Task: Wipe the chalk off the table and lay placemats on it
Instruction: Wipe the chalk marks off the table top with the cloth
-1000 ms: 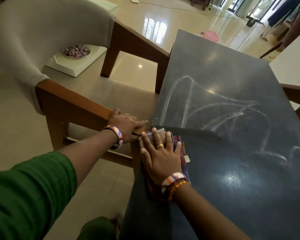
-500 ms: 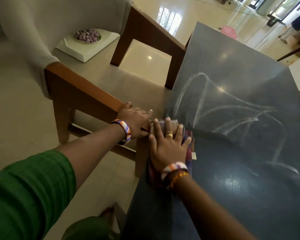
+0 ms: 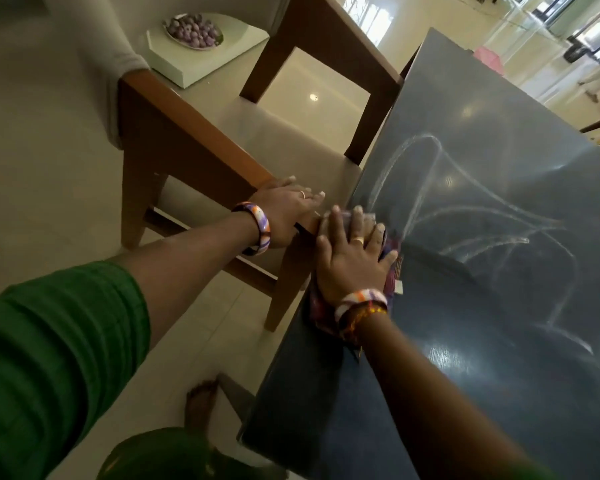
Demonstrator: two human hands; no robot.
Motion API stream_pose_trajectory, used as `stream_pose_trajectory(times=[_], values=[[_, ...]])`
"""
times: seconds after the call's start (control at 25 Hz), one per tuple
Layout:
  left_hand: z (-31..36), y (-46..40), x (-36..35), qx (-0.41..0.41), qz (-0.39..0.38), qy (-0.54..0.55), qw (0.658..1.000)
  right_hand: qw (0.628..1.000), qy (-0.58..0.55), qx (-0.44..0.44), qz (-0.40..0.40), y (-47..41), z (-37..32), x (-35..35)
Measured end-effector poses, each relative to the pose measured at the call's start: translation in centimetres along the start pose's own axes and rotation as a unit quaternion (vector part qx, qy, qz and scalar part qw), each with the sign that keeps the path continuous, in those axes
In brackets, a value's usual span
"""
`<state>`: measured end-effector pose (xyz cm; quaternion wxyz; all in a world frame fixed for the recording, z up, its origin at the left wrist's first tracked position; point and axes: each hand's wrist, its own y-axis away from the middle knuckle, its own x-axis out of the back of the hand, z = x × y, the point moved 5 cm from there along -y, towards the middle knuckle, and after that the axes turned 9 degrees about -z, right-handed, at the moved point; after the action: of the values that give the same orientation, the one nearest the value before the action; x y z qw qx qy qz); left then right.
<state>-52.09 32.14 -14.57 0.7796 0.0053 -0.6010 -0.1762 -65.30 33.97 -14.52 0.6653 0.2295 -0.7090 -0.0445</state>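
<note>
Cloth (image 3: 392, 271) — mostly hidden under right hand (image 3: 352, 261).

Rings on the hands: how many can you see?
2. One is on a finger of the left hand, which rests on the chair arm. The other is on a finger of the right hand, pressing the cloth. Others may be hidden.

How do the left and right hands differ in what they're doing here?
The right hand lies flat on the cloth on the dark table; the left hand rests on the chair's wooden arm, off the table. The right touches the wiping tool; the left holds nothing. Both wear striped bangles and a ring.
</note>
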Motion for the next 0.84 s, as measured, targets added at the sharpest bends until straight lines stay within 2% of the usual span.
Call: stream_pose_trajectory(times=[0.04,0.08,0.16,0.24,0.28,0.4,0.48,0.6,0.68,0.76,0.84], values=[[-0.3,0.9,0.3,0.001,0.024,0.105,0.994,1.0,0.016,0.022,-0.001,3.0,-0.6,-1.2],[-0.5,2.2,0.6,0.011,0.054,0.233,0.971,0.998,0.038,0.049,-0.003,6.0,-1.1,-2.3],[-0.1,5.5,0.3,0.026,0.1,0.454,0.885,0.994,0.072,0.088,-0.008,8.8,-1.1,-3.6],[1.4,9.0,-1.6,0.052,0.092,0.588,0.802,0.993,0.062,0.099,-0.002,6.0,-0.5,-2.4],[2.6,10.7,-2.9,0.068,0.064,0.623,0.777,0.995,0.038,0.088,-0.002,4.0,-0.2,-1.5],[6.4,15.4,-6.3,0.118,-0.035,0.649,0.751,0.999,-0.001,0.04,0.008,1.4,0.5,0.1],[8.3,18.2,-7.4,0.137,-0.034,0.668,0.731,0.997,0.017,0.068,0.012,4.6,-0.1,-1.3],[10.3,21.0,-8.4,0.192,0.052,0.66,0.725,0.99,0.017,0.143,0.008,12.0,-1.4,-4.2],[12.0,22.1,-9.0,0.238,0.126,0.657,0.704,0.984,0.015,0.178,0.014,15.9,-1.3,-5.5],[13.0,22.5,-9.4,0.274,0.185,0.64,0.694,0.981,0.023,0.194,0.004,18.5,-0.5,-6.6],[14.1,22.9,-9.8,0.305,0.222,0.603,0.703,0.985,0.012,0.174,0.007,20.2,2.4,-7.0]])
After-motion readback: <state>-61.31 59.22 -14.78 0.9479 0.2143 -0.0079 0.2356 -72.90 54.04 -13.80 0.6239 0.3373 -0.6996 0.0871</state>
